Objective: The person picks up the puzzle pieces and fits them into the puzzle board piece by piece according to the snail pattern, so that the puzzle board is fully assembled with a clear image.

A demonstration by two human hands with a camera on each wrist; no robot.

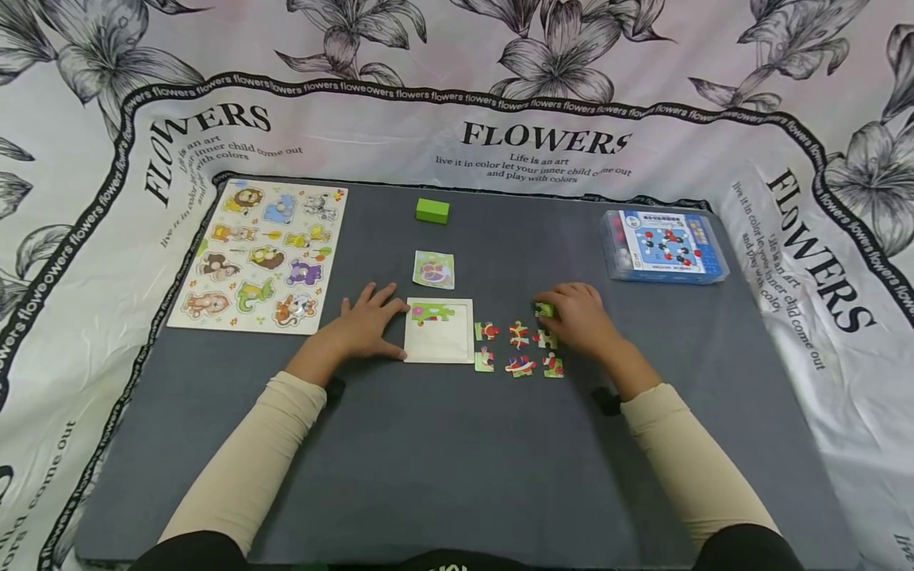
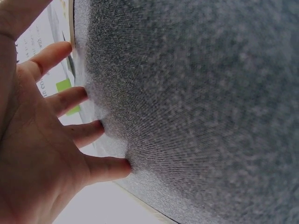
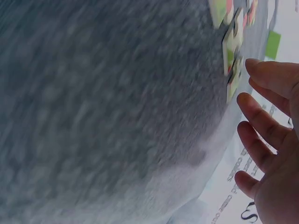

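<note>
My left hand (image 1: 362, 323) lies with spread fingers at the left side of a white square puzzle tray (image 1: 439, 345), thumb and index fingertip right at its edge. In the left wrist view the other fingertips press the grey cloth. A strip of joined green puzzle pieces (image 1: 433, 312) lies along the tray's top. Several loose puzzle pieces (image 1: 520, 366) are spread to the right of it. My right hand (image 1: 580, 317) reaches over the upper right puzzle piece (image 1: 544, 309), which it partly covers. The right wrist view shows loosely bent fingers (image 3: 259, 112), with thumb and index close beside a piece (image 3: 235, 79).
Behind the tray are a small picture card (image 1: 433, 270) and a green block (image 1: 432, 211). An animal sticker board (image 1: 286, 255) lies at the left. A clear plastic box (image 1: 667, 246) with a blue label stands at the back right. A flower-printed cloth (image 1: 400, 135) surrounds the grey tabletop (image 1: 457, 460).
</note>
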